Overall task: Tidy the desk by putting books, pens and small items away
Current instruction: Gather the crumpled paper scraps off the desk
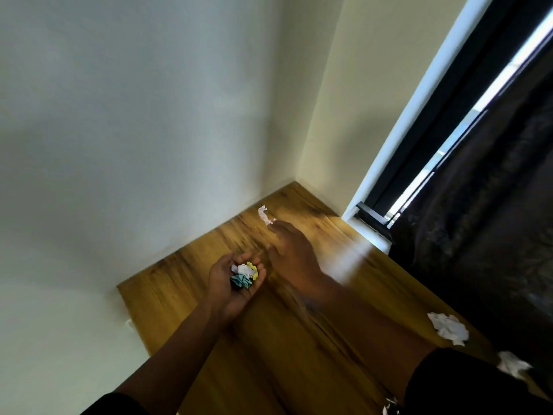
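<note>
My left hand (pixel 230 283) is held palm up over the wooden desk (pixel 185 295), cupping crumpled paper scraps (pixel 244 274) in white, yellow and teal. My right hand (pixel 291 250) is blurred and stretched out toward the far corner, its fingers extended. Its fingertips are right beside a small white paper scrap (pixel 264 214) lying on the desk near the wall; whether they touch it is unclear. Nothing shows inside the right hand.
Two more crumpled white papers (pixel 449 328) (pixel 512 364) lie along the desk's right edge. A dark curtain (pixel 478 223) hangs at the right over a window with a black frame (pixel 374 217). White walls (pixel 134 130) close in the desk at the back and left.
</note>
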